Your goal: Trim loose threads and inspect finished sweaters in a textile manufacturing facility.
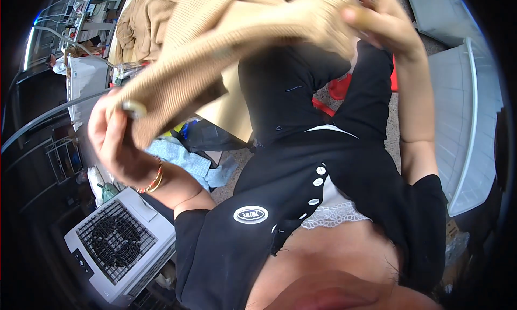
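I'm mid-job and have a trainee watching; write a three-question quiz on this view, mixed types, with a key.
1. Multiple choice: what colour is the knit held by the left grip and the right grip? A) navy; B) beige; C) green.
2. True or false: the bracelet is nearer the right grip than the left grip.
3. Short answer: which appliance stands at the picture's lower left?

Key:
1. B.
2. False; it is nearer the left grip.
3. A white fan unit.
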### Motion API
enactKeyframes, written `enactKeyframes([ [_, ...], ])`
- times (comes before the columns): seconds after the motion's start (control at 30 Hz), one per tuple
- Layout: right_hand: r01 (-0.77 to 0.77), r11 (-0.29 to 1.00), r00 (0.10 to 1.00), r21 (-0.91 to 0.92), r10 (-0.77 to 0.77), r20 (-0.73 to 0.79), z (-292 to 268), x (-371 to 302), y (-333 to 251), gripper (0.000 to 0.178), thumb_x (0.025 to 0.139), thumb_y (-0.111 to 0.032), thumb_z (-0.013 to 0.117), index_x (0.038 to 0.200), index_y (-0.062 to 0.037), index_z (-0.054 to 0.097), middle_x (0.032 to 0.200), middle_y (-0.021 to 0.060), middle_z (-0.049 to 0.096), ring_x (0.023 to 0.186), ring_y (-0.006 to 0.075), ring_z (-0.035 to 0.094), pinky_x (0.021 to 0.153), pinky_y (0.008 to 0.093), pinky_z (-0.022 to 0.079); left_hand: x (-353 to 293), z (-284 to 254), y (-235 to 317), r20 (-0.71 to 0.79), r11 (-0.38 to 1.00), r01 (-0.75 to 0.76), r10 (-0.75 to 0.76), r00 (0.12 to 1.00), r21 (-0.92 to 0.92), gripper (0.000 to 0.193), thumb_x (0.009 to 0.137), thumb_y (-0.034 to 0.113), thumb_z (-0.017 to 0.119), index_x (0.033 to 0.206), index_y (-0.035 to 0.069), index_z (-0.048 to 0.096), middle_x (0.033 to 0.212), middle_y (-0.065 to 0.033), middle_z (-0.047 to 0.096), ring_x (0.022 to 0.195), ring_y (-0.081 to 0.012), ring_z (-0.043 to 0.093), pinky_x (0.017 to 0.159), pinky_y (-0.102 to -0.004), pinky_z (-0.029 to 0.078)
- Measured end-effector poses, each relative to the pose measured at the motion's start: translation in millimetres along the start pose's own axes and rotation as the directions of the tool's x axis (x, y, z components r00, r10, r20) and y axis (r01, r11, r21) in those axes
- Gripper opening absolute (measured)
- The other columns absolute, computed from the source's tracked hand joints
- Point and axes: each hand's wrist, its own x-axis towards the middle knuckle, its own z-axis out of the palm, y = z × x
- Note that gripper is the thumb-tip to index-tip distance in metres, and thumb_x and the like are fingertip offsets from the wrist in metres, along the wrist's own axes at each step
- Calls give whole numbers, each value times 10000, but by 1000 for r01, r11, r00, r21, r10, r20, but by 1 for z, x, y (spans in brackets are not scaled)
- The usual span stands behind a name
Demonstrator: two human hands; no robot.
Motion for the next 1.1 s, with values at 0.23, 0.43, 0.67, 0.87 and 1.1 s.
enactKeyframes([
  [0.23,131,970,937,204,-189,293,30,-65,-9,689,627,-281,961,1086,3,533,900,43,547,761,99,533,659,209,415,-6,-13,44,621,953,-194,9,784,232,301,781,224,707,813,-74,681,659,-128,633,532,-202,560,512,-295,416],
  [0.43,138,983,989,-122,-132,61,27,-15,61,343,818,-3,724,1124,-12,567,1014,14,600,932,56,562,833,225,464,26,-2,-48,360,794,397,-576,734,461,225,939,216,646,1018,5,661,865,47,587,814,-43,506,725,-194,390],
  [0.67,-274,926,943,262,311,-114,46,6,58,300,969,-187,654,1190,16,652,865,-3,675,649,24,559,530,174,411,17,46,-136,221,774,27,-215,951,633,248,930,102,667,1155,-4,657,1058,-74,677,943,-155,614,825,-274,469],
  [0.87,40,890,981,454,50,-185,64,0,83,436,975,-137,624,1363,33,520,1215,50,634,1070,105,584,937,262,468,15,122,-84,288,860,-226,97,953,457,166,886,22,665,1046,19,707,1039,-82,677,970,-174,621,859,-299,479],
  [1.1,139,915,964,379,-38,-263,68,-10,70,441,961,-61,626,1373,52,517,1302,83,598,1142,138,563,978,286,453,31,177,-80,489,866,-367,171,856,340,212,847,38,717,1056,7,705,1054,-115,681,1021,-217,644,911,-313,480],
])
